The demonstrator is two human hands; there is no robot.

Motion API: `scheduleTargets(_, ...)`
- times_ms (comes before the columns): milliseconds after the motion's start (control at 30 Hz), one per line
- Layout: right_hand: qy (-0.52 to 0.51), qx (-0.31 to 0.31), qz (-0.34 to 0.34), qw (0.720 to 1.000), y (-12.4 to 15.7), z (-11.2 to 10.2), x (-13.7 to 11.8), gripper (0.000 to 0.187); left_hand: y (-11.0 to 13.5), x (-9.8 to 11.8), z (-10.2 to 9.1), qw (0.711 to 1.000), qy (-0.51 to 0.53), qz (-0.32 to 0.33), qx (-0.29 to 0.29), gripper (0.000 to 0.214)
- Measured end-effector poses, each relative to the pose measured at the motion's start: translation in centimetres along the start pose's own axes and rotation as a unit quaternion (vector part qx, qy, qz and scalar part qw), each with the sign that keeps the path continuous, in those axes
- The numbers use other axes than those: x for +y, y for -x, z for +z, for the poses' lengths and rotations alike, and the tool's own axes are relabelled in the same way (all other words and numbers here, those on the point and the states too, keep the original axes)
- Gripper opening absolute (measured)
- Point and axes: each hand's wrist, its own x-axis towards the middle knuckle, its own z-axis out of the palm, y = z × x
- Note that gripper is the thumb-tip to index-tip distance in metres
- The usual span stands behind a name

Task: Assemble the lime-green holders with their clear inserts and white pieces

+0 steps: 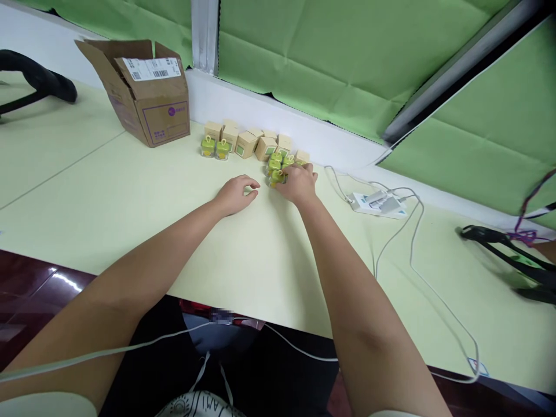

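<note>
My right hand point(297, 182) reaches over a cluster of small clear jars with green lids point(274, 164), its fingers curled at the nearest ones. Which jar it grips, if any, is partly hidden by the hand. On the pale table my left hand point(237, 195) rests on its side, holding nothing, with thumb and fingers apart. Two more green-lidded jars point(215, 148) stand a little beyond it, to the left of the cluster. Behind the jars runs a row of several small tan cardboard boxes point(247, 144).
A large open cardboard carton point(161, 110) stands at the back left. To the right lies a white power strip point(377, 205) with grey cables point(417, 231) trailing across the table point(260, 272). Black curved objects lie at the far left point(47, 87) and far right point(508, 255).
</note>
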Motion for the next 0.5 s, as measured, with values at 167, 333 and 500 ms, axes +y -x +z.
scheduleTargets(167, -0.054, 0.027, 0.000, 0.998, -0.7, 1.0, 1.0, 0.021, 0.0, 0.1, -0.1, 1.000, 0.004, 0.001, -0.011, 0.027)
scheduleTargets(333, -0.115, 0.054, 0.032, 0.991, -0.6, 1.1, 2.2, 0.035, 0.1, 0.1, -0.2, 1.000, 0.008, -0.008, -0.017, 0.028)
scheduleTargets(500, -0.184, 0.121, 0.047, 0.974, 0.1, -0.3, 3.6, 0.035, 0.1, 0.0, -0.2, 1.000, 0.003, -0.009, -0.017, 0.028)
